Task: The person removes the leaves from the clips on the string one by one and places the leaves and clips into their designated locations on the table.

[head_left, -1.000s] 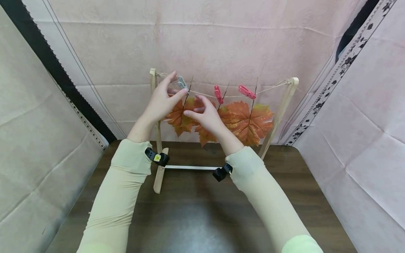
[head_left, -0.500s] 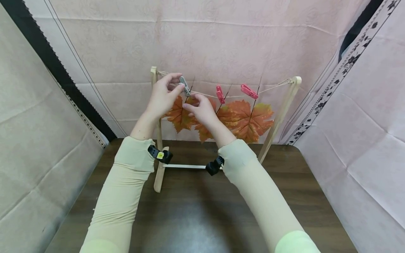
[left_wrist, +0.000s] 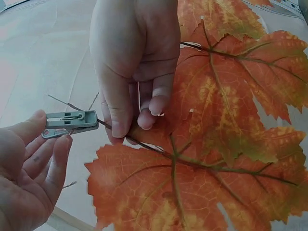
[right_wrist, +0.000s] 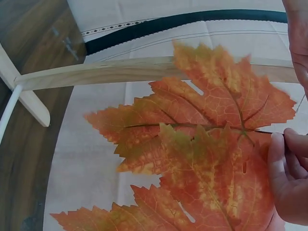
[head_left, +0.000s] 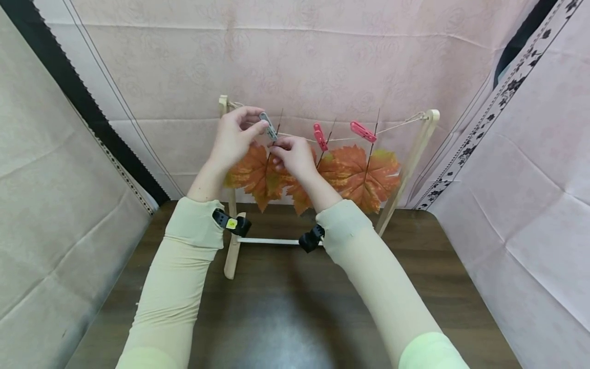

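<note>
**Grey peg and leaf stem met between two hands at the string**

Where the head view looked down over the worktop (head_left: 276,318), the left hand (head_left: 232,141) pinched a grey peg (head_left: 268,126) on the string (head_left: 299,138) of a wooden rack (head_left: 417,154), and the right hand (head_left: 292,154) lay just right of it.

From the left wrist, left fingers (left_wrist: 55,154) clamped the peg's (left_wrist: 72,123) tail; its long axis ran level, its nose toward the right fingers (left_wrist: 120,110), which pinched the leaf stem (left_wrist: 144,144) just beyond.

From the right wrist, right fingers (right_wrist: 284,163) were closed on the stem; the orange leaf (right_wrist: 211,139) spread leftward.
</note>
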Available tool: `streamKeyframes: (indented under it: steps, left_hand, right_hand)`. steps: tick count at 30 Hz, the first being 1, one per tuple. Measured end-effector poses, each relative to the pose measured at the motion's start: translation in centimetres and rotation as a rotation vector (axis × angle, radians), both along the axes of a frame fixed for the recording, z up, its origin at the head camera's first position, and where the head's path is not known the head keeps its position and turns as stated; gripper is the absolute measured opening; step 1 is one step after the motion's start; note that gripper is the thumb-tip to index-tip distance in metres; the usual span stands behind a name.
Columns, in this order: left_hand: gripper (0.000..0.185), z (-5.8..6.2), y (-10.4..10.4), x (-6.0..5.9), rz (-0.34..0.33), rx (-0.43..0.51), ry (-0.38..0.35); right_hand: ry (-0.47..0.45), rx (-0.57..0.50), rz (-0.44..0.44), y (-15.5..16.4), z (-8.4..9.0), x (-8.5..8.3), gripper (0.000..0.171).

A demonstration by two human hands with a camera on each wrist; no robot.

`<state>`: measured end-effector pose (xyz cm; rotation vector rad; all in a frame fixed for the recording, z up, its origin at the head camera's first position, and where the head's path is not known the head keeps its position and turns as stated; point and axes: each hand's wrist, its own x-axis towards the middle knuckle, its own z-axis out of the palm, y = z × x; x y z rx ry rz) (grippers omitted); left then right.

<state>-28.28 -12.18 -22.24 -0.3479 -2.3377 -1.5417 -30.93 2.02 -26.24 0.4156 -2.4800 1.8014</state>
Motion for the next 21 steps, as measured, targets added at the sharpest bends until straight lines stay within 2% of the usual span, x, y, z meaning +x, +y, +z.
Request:
streamKeyframes:
  steps: [4, 10, 21]
  left_hand:
    - [0.03, 0.0, 0.0, -0.1, 0.012, 0.019, 0.002]
    - [0.028, -0.1, 0.1, 0.1, 0.029, 0.054, 0.057]
    - [0.023, 0.5, 0.1, 1.1, 0.012, 0.263, 0.167]
  right_hand:
    - [-0.002, 0.014, 0.005, 0.2, 0.1, 0.1, 0.017]
    - [0.005, 0.062, 0.018, 0.3, -0.1, 0.2, 0.017]
    - [0.004, 0.115, 0.027, 0.6, -0.6, 0.7, 0.017]
